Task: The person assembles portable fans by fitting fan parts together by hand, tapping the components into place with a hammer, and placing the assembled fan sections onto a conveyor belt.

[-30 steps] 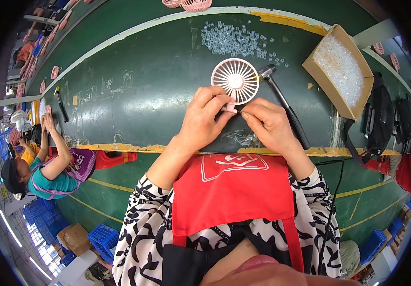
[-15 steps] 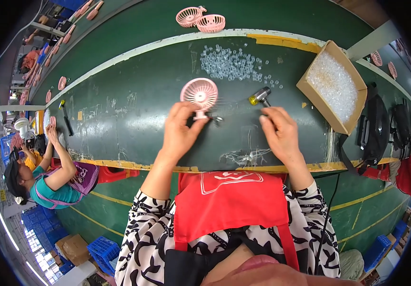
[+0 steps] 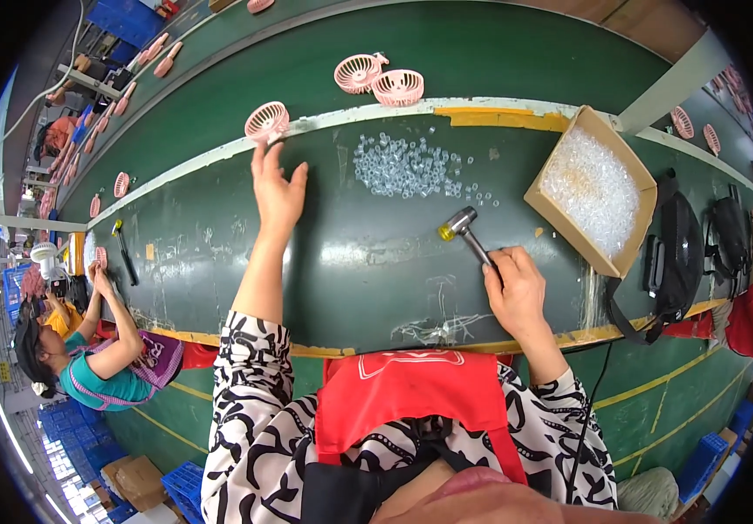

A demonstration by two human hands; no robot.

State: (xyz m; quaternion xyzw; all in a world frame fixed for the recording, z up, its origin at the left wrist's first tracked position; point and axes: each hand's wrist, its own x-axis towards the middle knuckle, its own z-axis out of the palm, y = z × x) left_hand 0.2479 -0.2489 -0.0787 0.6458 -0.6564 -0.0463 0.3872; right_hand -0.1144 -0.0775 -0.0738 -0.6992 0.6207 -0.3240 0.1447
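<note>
Left hand [image 3: 277,188] now open beside pink fan [image 3: 267,120], right hand [image 3: 516,293] gripping hammer [image 3: 468,234]

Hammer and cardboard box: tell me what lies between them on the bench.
In the head view, only bare green bench surface lies between the hammer and the cardboard box, apart from one small tan scrap; the clear beads lie farther left.

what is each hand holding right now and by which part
The right hand grips the small metal-headed hammer by the lower end of its dark handle. The left hand is open and holds nothing, its fingertips just below the round pink fan grille.
</note>
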